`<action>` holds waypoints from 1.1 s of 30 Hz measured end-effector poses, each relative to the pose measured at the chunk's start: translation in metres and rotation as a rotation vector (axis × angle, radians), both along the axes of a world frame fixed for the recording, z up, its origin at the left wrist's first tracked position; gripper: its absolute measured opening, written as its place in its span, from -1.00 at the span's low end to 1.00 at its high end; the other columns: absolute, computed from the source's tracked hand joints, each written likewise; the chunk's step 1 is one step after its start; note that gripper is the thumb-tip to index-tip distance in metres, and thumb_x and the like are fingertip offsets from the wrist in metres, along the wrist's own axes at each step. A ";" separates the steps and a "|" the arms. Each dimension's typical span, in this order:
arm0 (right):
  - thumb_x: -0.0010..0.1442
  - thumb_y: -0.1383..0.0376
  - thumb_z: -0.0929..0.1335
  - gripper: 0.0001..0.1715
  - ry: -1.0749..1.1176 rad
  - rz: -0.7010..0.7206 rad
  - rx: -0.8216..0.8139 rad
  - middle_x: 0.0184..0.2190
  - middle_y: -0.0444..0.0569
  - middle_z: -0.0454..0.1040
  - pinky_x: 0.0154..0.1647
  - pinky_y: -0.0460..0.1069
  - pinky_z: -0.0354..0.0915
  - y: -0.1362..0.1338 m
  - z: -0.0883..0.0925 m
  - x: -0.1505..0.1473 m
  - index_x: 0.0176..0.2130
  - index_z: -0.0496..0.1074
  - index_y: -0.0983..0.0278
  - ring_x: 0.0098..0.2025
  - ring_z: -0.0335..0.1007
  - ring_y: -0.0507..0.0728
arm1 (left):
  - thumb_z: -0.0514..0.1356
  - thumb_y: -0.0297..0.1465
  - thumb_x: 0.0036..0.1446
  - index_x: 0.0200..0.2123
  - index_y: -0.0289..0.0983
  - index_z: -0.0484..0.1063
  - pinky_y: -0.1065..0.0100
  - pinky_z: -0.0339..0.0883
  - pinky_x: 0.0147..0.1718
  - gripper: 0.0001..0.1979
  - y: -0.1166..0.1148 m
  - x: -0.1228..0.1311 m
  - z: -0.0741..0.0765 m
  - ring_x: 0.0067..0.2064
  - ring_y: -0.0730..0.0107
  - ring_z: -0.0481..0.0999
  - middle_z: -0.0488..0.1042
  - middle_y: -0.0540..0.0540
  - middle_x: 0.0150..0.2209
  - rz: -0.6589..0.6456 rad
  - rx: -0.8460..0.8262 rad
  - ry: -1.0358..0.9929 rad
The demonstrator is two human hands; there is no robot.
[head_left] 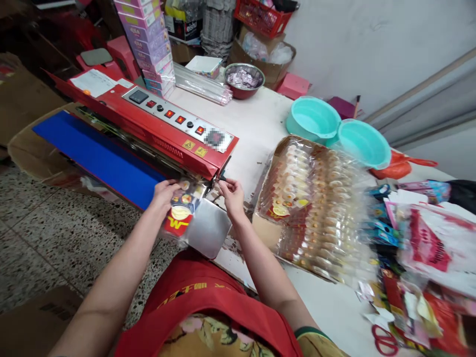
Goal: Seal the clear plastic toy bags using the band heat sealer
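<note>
A clear plastic packet [181, 213] with a red and yellow printed card lies at the near end of the red band sealer [178, 116], partly over a metal plate [209, 228]. My left hand [163, 194] grips the packet's upper left edge, close to the blue conveyor belt [100, 156]. On the other side, my right hand [232, 197] has its thumb and fingers pinched together beside the sealer's end. What is between those fingertips is too small to make out. The packet's top edge is partly hidden at the sealer.
Right of my right hand, a cardboard box [269, 230] holds rows of similar packets. Behind it stand turquoise basins [312, 119]. A metal bowl [243, 82] and stacked boxes [148, 49] are farther back. Red-handled scissors [385, 341] lie at the lower right.
</note>
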State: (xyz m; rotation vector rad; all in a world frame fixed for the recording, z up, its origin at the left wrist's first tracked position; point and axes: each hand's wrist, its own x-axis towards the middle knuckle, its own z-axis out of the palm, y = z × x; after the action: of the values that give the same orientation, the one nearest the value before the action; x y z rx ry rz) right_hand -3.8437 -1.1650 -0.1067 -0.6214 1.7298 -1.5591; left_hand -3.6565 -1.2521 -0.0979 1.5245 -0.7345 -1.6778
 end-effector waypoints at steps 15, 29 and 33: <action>-0.13 0.25 0.54 -0.78 1.104 0.151 0.540 -0.19 0.15 0.45 0.09 0.24 0.13 0.125 0.070 -0.272 -0.57 0.47 0.28 0.00 0.29 0.34 | 0.22 -0.23 0.09 -0.15 -0.25 0.43 0.09 0.20 0.11 -0.71 0.048 -0.010 -0.006 0.04 0.09 0.41 0.48 -0.20 -0.05 -0.127 -0.936 -0.870; 0.00 0.28 0.53 -0.93 0.722 0.216 -0.194 -0.32 -0.05 0.64 -0.19 0.05 0.50 0.130 0.212 -0.127 -0.40 0.61 0.19 -0.26 0.59 0.17 | 0.33 -0.39 -0.08 0.06 -0.23 0.21 0.24 0.34 0.01 -0.39 0.103 -0.129 0.114 0.04 0.24 0.46 0.43 -0.21 0.06 -0.620 -0.746 0.149; -0.02 0.24 0.54 -0.89 0.541 0.292 -0.154 -0.35 -0.01 0.64 -0.19 0.07 0.51 0.111 0.188 -0.101 -0.42 0.61 0.21 -0.25 0.60 0.19 | 0.27 -0.43 -0.06 0.00 -0.24 0.16 0.33 0.39 -0.22 -0.47 0.095 -0.130 0.114 -0.25 0.38 0.54 0.51 -0.09 -0.22 -0.648 -0.561 0.254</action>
State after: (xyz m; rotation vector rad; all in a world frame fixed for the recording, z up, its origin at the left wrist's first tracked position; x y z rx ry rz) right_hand -3.9444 -1.0543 0.0808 -1.4109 1.7932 -1.4012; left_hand -3.7863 -1.1569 0.0157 0.6953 -1.5110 -1.8382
